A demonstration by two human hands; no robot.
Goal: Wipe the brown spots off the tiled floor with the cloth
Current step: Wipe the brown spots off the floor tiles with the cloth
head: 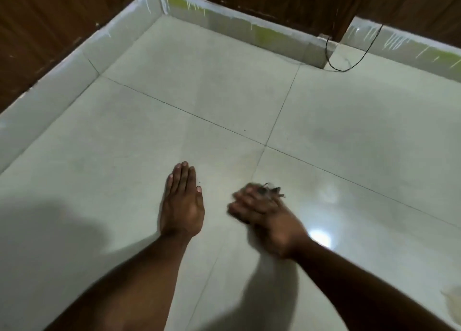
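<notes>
Two bare hands work over glossy pale floor tiles: the left hand lies flat, fingers straight and released, while the blurred right hand clenches a dark frayed cloth scrap at its fingertips.

Tiled floor, black cable on it.

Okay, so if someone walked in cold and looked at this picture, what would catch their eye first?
Probably the two hands low in the middle: the left hand pressed flat on the pale tiled floor, and the right hand, blurred, bunched around a dark frayed cloth. Next, a bright glare spot on the glossy tile just right of that wrist, and a thin black cable looping onto the floor at the far wall.
</notes>
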